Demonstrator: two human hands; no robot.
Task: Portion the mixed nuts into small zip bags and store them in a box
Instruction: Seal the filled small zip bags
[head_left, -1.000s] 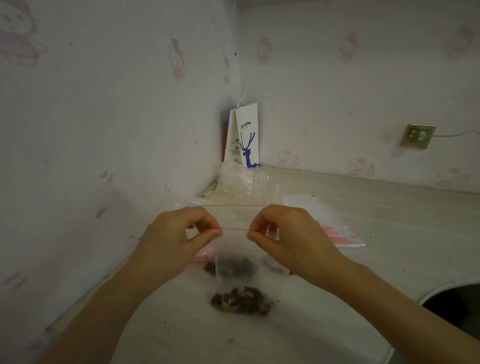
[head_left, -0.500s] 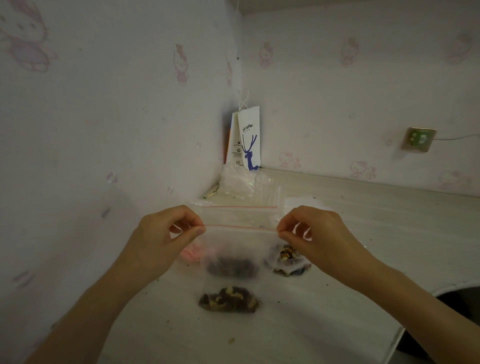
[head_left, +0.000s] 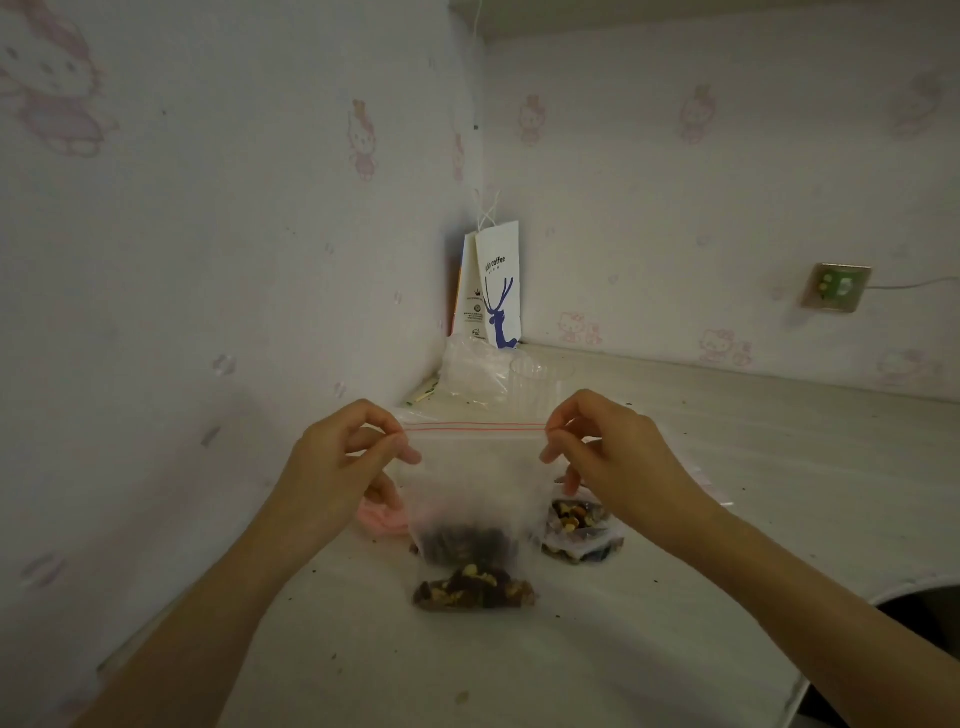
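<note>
Left hand (head_left: 337, 467), centre-left of frame: thumb and forefinger pinched the top left corner of the zip bag (head_left: 472, 488), other fingers loosely curled. A pink item (head_left: 382, 519) just below that hand was too blurred to identify. The zip bag hung mid-frame above the counter (head_left: 727, 545), its red seal line pulled straight between both hands and the nuts (head_left: 467, 540) settled at the bottom. The seal looked closed, not certain. A filled bag (head_left: 474, 592) lay on the counter right below it. A second filled bag (head_left: 579, 527) lay to its right. Right hand (head_left: 608, 452), centre-right: pinched the top right corner the same way. Progress, judged: two portions done, a third at the sealing step. No box in view, so storing all remained.
</note>
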